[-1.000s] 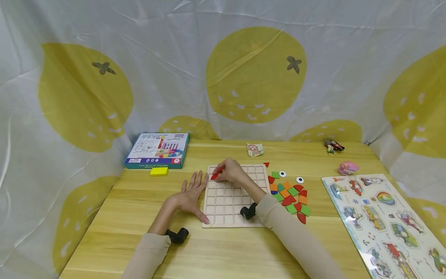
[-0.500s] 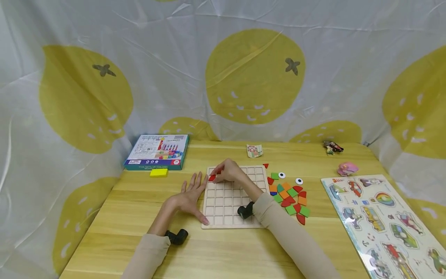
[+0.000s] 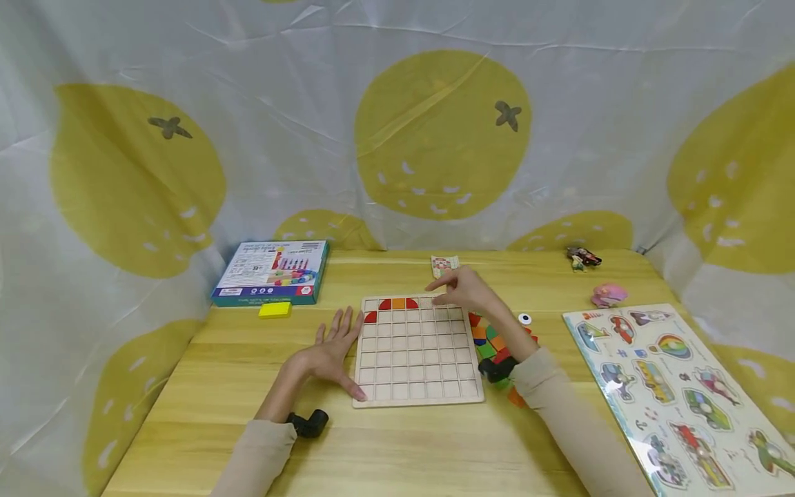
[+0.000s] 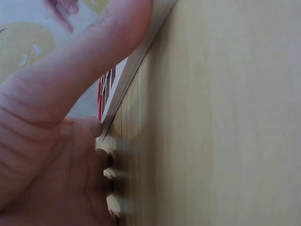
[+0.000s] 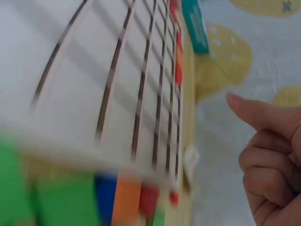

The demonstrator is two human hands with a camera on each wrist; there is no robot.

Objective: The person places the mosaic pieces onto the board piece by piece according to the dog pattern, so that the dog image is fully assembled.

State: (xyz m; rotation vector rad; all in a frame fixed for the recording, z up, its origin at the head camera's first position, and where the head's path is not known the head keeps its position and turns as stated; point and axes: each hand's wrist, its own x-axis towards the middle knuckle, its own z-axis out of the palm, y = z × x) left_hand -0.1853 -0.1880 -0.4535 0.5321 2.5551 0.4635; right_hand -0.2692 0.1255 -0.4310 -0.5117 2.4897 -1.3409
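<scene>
A pale wooden grid board (image 3: 416, 359) lies flat on the table. Its far left cells hold a red quarter-round tile (image 3: 370, 317) and, one row farther back, an orange square tile (image 3: 398, 304) between two red quarter-round tiles. My left hand (image 3: 326, 352) spreads along the board's left side, with thumb and fingertips at the edge; the left wrist view shows the thumb against the board's edge (image 4: 121, 82). Above the board's far right corner hangs my right hand (image 3: 468, 288), holding nothing. In the right wrist view its other fingers (image 5: 265, 165) are curled.
Right of the board lie several coloured tiles (image 3: 491, 338), partly hidden by the right forearm, and a white eye disc (image 3: 524, 319). A picture puzzle (image 3: 671, 386), pink toy (image 3: 609, 295), dark figure (image 3: 584, 258), pattern card (image 3: 444, 265), yellow block (image 3: 275, 310) and box (image 3: 271, 273) surround them.
My right hand has let go of the red tile in the left column and moved right, off the far row, uncovering the orange and red tiles. The left hand stays at the board's edge.
</scene>
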